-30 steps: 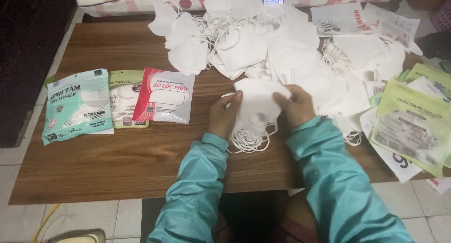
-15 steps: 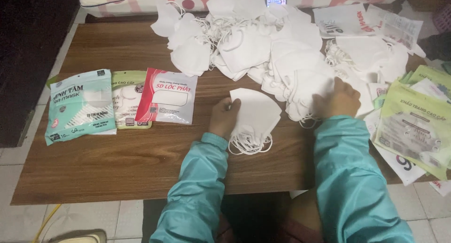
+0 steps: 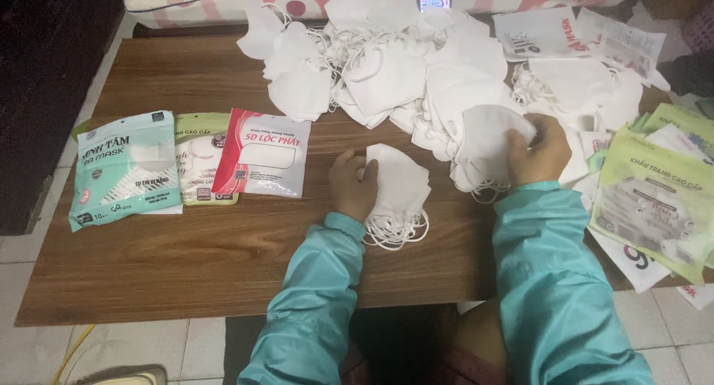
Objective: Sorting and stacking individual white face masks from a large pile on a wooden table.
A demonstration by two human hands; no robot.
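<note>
- On the wooden table, seen from the head camera, the left hand lies flat with fingers spread on the edge of a small stack of folded white masks, whose ear loops spill toward the person.
- Off to the right, the right hand has left that stack, where it rested a second ago, and now closes its fingers around one white mask at the rim of the big loose pile of masks.
- That shift suggests, as a judgement, that another mask is being taken for the stack.
- At the left lie three sealed packs: a teal pack, a green pack and a red-and-white pack.
- Along the right edge lie empty green packages.
</note>
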